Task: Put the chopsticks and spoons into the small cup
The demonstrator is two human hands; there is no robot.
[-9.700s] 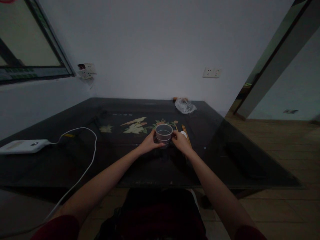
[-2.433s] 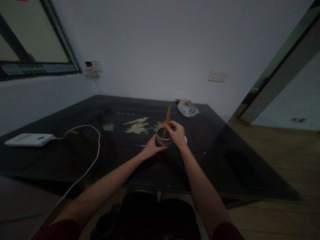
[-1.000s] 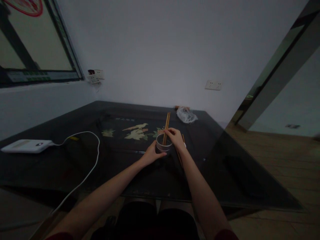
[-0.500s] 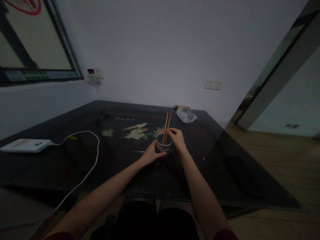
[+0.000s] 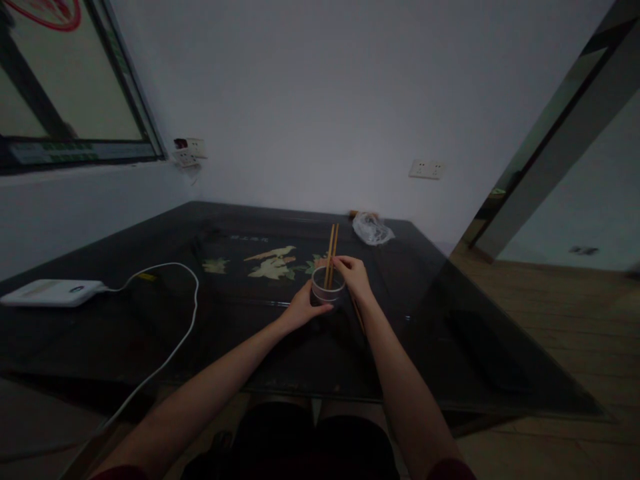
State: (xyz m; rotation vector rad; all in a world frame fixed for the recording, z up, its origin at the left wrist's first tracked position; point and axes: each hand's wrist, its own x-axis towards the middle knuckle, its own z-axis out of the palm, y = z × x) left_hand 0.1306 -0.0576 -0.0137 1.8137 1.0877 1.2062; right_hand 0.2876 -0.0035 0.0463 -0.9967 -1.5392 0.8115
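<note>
Clutter on the dark glass table (image 5: 150,333): white box (image 5: 50,292) at mid-left with white cable (image 5: 186,313) looping toward the lower left, crumpled plastic bag (image 5: 373,230) at the far edge right of centre, another brown stick (image 5: 358,316) lying blurred beside the right wrist. Dead centre of the frame, clear plastic cup (image 5: 328,288) upright on the table, 2 chopsticks (image 5: 330,248) standing nearly upright inside it, right rim partly covered by the fingers. Left hand (image 5: 301,311) clasped round the cup's near-left wall; right hand (image 5: 353,275) pinched on the chopsticks just above the rim.
</note>
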